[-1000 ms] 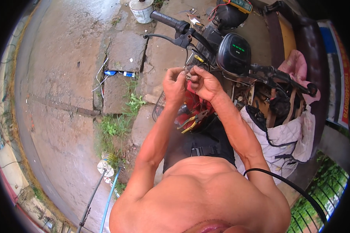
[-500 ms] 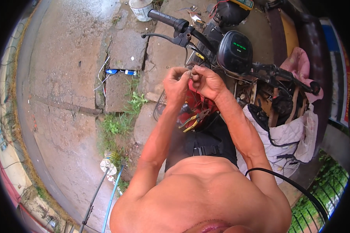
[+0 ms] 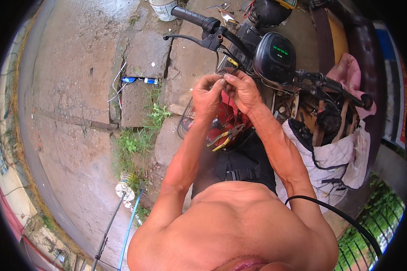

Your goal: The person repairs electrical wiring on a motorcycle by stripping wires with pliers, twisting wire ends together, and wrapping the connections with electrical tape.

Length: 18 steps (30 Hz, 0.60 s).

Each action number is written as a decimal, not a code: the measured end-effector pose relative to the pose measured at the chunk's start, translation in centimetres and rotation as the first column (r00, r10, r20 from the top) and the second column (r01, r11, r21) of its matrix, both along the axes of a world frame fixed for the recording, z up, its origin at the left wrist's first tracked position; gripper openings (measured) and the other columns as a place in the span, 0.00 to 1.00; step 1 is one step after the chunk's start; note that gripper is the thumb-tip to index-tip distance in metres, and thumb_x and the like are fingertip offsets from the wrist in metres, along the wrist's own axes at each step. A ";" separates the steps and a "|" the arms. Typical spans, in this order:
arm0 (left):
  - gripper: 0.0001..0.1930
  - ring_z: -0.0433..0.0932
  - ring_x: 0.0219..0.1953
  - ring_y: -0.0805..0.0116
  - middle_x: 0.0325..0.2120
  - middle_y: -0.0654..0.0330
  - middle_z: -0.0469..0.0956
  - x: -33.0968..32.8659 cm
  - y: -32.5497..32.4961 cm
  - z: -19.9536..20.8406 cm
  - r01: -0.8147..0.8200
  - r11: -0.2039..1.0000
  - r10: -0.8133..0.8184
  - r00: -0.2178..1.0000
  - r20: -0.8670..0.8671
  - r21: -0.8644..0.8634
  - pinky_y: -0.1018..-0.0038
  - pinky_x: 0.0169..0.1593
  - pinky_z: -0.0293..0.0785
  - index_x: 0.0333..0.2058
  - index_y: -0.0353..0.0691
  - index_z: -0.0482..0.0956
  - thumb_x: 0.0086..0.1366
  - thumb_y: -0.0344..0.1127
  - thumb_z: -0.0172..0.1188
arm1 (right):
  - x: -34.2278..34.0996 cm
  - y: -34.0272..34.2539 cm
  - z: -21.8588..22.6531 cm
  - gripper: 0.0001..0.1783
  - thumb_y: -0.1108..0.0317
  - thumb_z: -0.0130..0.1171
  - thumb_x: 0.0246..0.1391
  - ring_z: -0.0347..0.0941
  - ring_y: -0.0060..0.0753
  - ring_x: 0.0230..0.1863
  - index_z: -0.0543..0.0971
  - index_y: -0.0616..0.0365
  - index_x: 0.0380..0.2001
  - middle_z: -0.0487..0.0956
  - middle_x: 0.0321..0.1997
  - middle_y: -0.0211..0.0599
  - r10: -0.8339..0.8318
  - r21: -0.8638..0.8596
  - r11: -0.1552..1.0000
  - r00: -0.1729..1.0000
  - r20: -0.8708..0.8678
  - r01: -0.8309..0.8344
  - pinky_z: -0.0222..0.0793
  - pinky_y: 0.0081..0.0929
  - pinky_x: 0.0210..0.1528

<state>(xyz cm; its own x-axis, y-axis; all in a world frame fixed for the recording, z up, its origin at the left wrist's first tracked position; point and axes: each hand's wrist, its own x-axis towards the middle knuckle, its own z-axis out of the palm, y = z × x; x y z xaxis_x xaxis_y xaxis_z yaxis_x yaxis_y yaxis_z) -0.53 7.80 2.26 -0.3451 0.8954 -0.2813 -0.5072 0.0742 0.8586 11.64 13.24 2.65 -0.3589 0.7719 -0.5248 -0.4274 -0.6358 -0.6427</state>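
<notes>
My left hand [image 3: 206, 95] and my right hand [image 3: 244, 93] meet fingertip to fingertip in front of the electric bike's handlebar. Both are closed in a pinch. A thin dark wire [image 3: 221, 71] shows at their fingertips; the fingers hide most of it. Just beyond, a yellow cable piece [image 3: 232, 62] hangs below the brake lever [image 3: 185, 38]. To the right of it stands the black display unit [image 3: 274, 58], its green lights on. Beneath my wrists, yellow-handled pliers [image 3: 225, 138] lie on a red part [image 3: 229, 111] of the bike.
The left handlebar grip [image 3: 190, 16] points toward a white bucket [image 3: 164, 10]. A wire basket [image 3: 184, 123] sits left of the red part. On the right are a quilted cover [image 3: 332, 165] and a pink cloth [image 3: 347, 74]. A meter [image 3: 287, 3] lies at the far edge.
Both hands have shifted very slightly, still pinched together. The handlebar and display sit a little differently in view. The pliers lie where they were.
</notes>
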 end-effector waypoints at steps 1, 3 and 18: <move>0.05 0.71 0.21 0.83 0.25 0.65 0.81 0.1 0.0 0.1 0.002 1.000 -0.002 1.000 -0.025 0.009 0.84 0.23 0.65 0.38 0.36 0.81 0.66 0.29 0.66 | 0.1 0.0 0.1 0.08 0.71 0.67 0.59 0.71 0.13 0.29 0.81 0.55 0.41 0.80 0.33 0.22 0.003 0.003 1.000 1.000 0.007 -0.003 0.65 0.13 0.31; 0.04 0.72 0.22 0.81 0.25 0.65 0.80 0.0 0.0 -0.1 0.012 1.000 -0.012 0.999 0.046 0.003 0.84 0.24 0.66 0.37 0.36 0.81 0.66 0.29 0.65 | 0.1 0.0 0.4 0.08 0.69 0.67 0.59 0.71 0.13 0.28 0.81 0.54 0.41 0.80 0.33 0.22 0.011 0.013 1.000 1.000 0.011 -0.011 0.64 0.13 0.31; 0.03 0.74 0.26 0.74 0.30 0.60 0.80 0.3 0.2 -0.2 0.009 0.999 0.014 0.894 0.448 -0.050 0.76 0.30 0.72 0.38 0.39 0.78 0.67 0.28 0.62 | 0.6 3.1 -0.8 0.07 0.66 0.59 0.63 0.77 0.19 0.37 0.82 0.52 0.41 0.82 0.38 0.24 0.337 -0.028 0.939 0.935 -0.110 -0.342 0.67 0.19 0.35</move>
